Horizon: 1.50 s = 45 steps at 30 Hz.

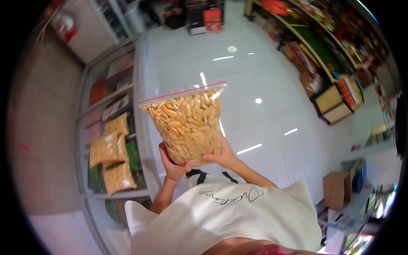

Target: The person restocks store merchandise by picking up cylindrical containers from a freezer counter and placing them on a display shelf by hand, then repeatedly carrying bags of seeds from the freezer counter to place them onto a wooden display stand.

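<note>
Held up in front of my chest is a clear zip-top bag of pumpkin seeds (187, 123), full of pale tan seeds, with a red strip along its top edge. My left hand (173, 166) grips its lower left corner, thumb on the front. At the lower right, my right hand (222, 154) is wrapped round the bag with its thumb also on the front. The fingers behind the bag are hidden. The bag is upright and tilted slightly, its top seal looking closed.
On my left, several similar bags of seeds (111, 151) lie on a glass display case (142, 127). Shelves of goods (314, 46) line the right. Boxes (212, 20) stand on the tiled floor (263, 123) ahead. A cardboard box (336, 190) sits at the lower right.
</note>
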Motion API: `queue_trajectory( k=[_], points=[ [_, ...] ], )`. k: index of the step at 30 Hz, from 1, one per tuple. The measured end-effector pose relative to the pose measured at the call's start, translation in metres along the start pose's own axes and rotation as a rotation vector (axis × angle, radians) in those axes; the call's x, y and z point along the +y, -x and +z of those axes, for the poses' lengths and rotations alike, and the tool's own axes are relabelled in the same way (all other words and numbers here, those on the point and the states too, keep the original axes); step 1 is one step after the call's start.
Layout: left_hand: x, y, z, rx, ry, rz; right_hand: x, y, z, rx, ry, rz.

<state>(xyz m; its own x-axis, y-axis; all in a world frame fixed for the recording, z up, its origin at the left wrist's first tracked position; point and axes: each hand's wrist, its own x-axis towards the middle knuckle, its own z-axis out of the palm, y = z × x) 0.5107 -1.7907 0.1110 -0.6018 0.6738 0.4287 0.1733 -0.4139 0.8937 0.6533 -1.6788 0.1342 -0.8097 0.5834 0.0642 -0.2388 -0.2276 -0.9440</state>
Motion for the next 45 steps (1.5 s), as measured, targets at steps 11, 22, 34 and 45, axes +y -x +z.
queue_trajectory(
  k=[11, 22, 34, 45],
  points=[
    [0.099, 0.058, 0.36, -1.103, 0.547, -0.164, -0.173, 0.322, -0.143, 0.796, 0.122, -0.508],
    [0.12, 0.123, 0.603, -1.549, 0.999, -0.104, -0.238, 0.456, -0.252, 1.173, 0.373, -0.808],
    [0.125, 0.151, 0.91, -1.91, 1.297, 0.014, -0.362, 0.549, -0.462, 1.355, 0.825, -0.685],
    [0.11, 0.187, 1.141, -1.933, 1.299, 0.003, -0.39, 0.612, -0.646, 1.517, 0.426, -0.963]
  ],
)
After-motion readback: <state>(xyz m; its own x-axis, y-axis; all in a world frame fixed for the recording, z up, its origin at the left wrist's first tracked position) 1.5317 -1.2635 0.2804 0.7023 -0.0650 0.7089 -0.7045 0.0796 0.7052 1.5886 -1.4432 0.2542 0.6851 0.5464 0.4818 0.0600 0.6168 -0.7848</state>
